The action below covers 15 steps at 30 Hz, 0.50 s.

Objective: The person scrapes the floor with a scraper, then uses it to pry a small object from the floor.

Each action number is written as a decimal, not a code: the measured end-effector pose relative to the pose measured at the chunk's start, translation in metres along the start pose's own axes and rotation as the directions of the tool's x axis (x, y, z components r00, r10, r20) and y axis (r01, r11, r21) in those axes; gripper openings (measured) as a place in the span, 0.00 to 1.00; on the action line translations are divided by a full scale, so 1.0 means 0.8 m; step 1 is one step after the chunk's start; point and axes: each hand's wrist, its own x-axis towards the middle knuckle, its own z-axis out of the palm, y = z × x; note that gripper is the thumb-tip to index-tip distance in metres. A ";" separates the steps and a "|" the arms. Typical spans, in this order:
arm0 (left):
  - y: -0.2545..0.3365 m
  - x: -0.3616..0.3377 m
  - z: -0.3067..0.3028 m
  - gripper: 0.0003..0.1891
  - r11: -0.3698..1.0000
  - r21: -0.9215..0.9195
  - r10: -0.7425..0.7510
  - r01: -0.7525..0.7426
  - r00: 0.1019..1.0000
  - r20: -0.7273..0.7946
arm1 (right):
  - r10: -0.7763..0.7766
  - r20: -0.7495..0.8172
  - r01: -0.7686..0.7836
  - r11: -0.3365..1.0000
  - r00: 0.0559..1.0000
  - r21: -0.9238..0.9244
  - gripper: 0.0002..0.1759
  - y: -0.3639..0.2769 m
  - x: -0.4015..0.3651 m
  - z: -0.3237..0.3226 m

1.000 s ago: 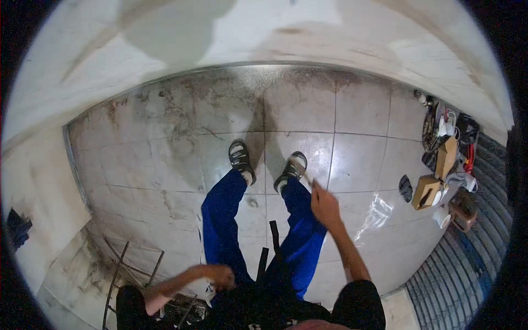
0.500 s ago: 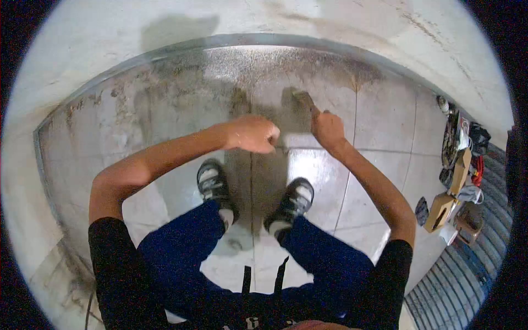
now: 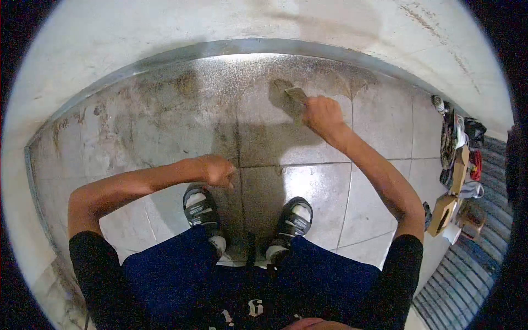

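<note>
My right hand (image 3: 325,118) is closed around the handle of a scraper (image 3: 296,94), stretched out over the floor tiles. The flat blade points up and left, close over the stained tile near the wall, and its handle is hidden in my fist. My left hand (image 3: 220,171) is curled into a loose fist above the floor, near my left sandal, with nothing showing in it. Brown stains and a wet, grainy sheen cover the tiled floor (image 3: 165,118) in front of me.
A pale wall (image 3: 247,22) with a grey bottom edge curves along the far side. At the right lie a cardboard box (image 3: 441,214), a black bag (image 3: 474,132) and other clutter beside a ribbed metal shutter (image 3: 459,280). My sandals (image 3: 294,220) stand on the tiles.
My right hand has shifted slightly left and up with the scraper. My left hand has moved left and down, away from it. The view has shifted a little.
</note>
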 end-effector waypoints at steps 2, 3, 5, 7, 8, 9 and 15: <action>0.002 -0.006 -0.004 0.22 0.998 -0.056 0.008 -0.012 0.997 -0.073 | -0.059 -0.136 0.063 0.998 0.989 0.020 0.09 -0.005 0.008 0.000; 0.003 -0.009 0.000 0.22 0.991 -0.114 0.045 -0.065 0.985 -0.166 | -0.016 -0.123 0.019 1.000 0.992 0.023 0.09 -0.010 0.009 -0.002; 0.001 -0.012 0.003 0.22 0.974 -0.181 0.083 -0.137 0.957 -0.279 | 0.084 -0.097 -0.082 0.996 0.992 0.030 0.08 -0.021 0.005 -0.008; 0.004 -0.012 0.003 0.23 0.959 -0.220 0.098 -0.179 0.938 -0.334 | 0.115 -0.037 -0.114 0.993 0.993 0.044 0.09 -0.015 0.021 0.002; 0.003 -0.013 0.001 0.23 0.972 -0.192 0.075 -0.139 0.948 -0.308 | 0.128 -0.013 -0.127 0.991 0.992 0.050 0.09 -0.011 0.030 0.005; 0.000 -0.015 0.001 0.22 0.982 -0.163 0.048 -0.097 0.959 -0.278 | 0.090 -0.035 -0.088 0.995 0.995 0.043 0.09 -0.012 0.026 0.003; -0.010 -0.020 0.014 0.23 0.991 -0.136 -0.018 -0.018 0.966 -0.259 | 0.108 -0.029 -0.107 0.994 0.994 0.038 0.10 -0.013 0.028 -0.002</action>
